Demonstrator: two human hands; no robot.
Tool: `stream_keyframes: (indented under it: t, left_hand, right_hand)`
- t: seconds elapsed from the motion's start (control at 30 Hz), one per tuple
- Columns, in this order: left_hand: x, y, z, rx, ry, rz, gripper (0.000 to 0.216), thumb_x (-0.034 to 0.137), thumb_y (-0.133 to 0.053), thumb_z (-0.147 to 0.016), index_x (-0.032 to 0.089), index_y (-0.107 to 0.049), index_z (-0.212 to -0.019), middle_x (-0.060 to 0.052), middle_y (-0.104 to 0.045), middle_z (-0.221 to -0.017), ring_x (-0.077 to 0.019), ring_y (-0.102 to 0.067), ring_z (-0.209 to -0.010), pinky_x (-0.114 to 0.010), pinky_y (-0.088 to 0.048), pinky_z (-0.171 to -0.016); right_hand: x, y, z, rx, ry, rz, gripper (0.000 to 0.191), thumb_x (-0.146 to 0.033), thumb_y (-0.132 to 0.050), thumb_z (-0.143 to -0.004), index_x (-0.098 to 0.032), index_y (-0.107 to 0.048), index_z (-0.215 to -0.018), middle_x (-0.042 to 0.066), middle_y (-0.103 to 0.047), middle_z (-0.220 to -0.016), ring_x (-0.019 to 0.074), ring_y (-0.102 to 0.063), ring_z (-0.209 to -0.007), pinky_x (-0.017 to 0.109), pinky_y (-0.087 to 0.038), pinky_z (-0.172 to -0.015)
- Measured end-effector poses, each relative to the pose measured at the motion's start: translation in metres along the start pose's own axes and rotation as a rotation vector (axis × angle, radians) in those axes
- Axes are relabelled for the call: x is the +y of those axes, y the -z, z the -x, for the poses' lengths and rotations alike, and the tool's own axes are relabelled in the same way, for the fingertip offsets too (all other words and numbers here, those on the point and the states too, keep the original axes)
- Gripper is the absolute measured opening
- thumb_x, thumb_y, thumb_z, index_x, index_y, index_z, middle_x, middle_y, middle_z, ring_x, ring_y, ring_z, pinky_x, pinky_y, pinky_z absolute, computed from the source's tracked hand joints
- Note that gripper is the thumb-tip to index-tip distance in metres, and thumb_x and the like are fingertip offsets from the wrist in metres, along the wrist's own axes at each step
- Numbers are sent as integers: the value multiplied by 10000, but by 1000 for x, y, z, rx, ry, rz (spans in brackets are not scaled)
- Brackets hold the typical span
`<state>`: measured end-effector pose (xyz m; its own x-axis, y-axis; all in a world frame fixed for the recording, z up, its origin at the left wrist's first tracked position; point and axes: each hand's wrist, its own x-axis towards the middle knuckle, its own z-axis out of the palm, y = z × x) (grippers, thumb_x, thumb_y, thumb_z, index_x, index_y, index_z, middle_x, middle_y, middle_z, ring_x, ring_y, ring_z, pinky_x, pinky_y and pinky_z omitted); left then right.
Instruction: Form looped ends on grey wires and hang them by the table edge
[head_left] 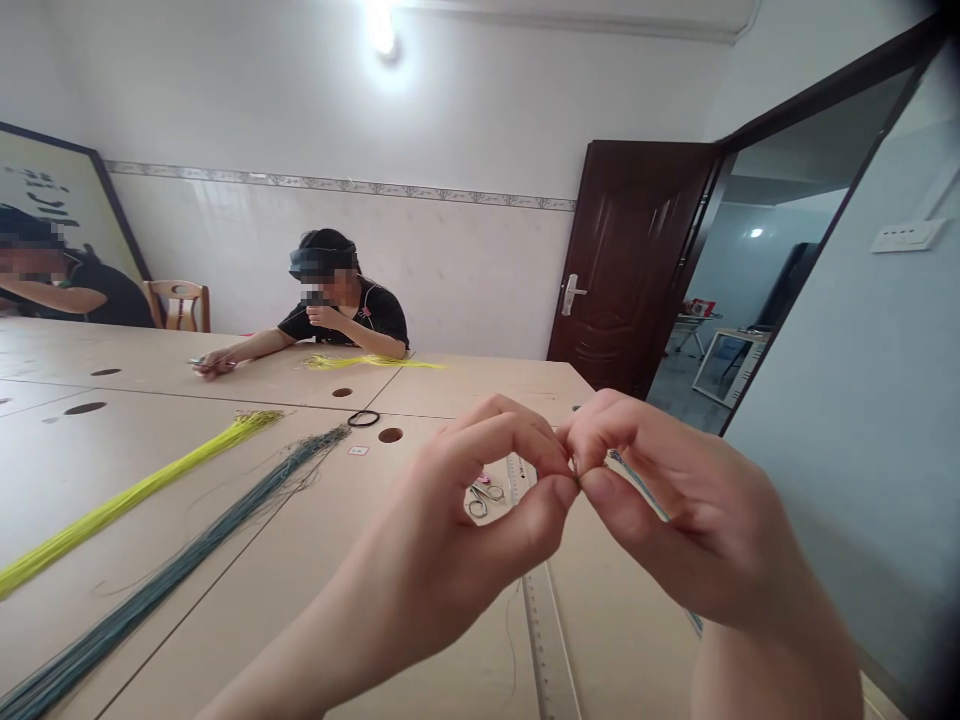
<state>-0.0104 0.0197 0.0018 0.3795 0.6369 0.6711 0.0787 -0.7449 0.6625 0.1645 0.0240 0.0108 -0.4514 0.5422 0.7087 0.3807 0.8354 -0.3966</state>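
L hand [442, 550], R hand [727, 520], strand [576, 469] btwn fingertips

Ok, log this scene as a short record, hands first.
Left hand: fingers pinched together
Right hand: pinched, tips beside the left's
Pinched item: too small to identify
Yellow bundle: on table, at left
Blue-grey bundle: beside it, nearer the wearer
Scissors: partly hidden by left hand
Ruler: clear, lying below hands
Person: across table; another farther left

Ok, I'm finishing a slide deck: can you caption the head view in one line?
Left hand and right hand meet at the fingertips above a table with yellow strands, blue-grey strands and a ruler.
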Motion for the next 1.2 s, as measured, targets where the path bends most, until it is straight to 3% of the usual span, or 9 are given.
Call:
stream_keyframes:
  t: [0.23, 0.47, 0.77, 1.0, 1.2]
  left_hand:
    - [1, 4, -1, -17, 12, 31, 129, 181, -475, -888, 228, -534, -783, 39, -533, -830, -99, -513, -812, -245, -425, -738]
    - [1, 5, -2, 13, -30, -3, 128, 165, -490, -879, 213, -539, -771, 29, -529, -812, -99, -505, -837, -232, -436, -826]
    - [1, 4, 0, 42, -55, -131, 147, 104, -492, -848, 220, -528, -766, 27, -535, -831, -112, -515, -812, -273, -411, -757]
    - [2, 4, 2, 36, -44, -137, 132, 118, -517, -835, 231, -529, -768, 33, -539, -841, -120, -516, -824, -320, -366, -877]
    - [1, 3, 0, 10, -30, -136, 125, 124, -518, -836, 243, -520, -794, 40, -530, -854, -125, -517, -840, -333, -350, -886]
  right_hand:
    - [-1, -3, 0, 18, 19, -37, 141, -91, -479, -763, -228, -448, -771, -41, -516, -740, 111, -496, -679, 276, -408, -586]
    - [-4, -5, 2, 186, 71, -134, 130, -84, -537, -794, -210, -568, -797, 0, -605, -782, 122, -514, -665, 311, -454, -605]
    - [-8, -4, 2, 160, 43, -86, 136, -93, -585, -787, -222, -616, -819, -6, -600, -774, 139, -576, -724, 318, -472, -631]
    - [-8, -4, 3, 113, 48, -53, 148, -68, -542, -791, -216, -559, -791, -21, -589, -771, 120, -563, -723, 292, -459, -641]
    - [-7, -5, 2, 136, 63, 46, 175, -48, -531, -756, -220, -502, -763, -39, -549, -739, 104, -550, -702, 259, -439, -602]
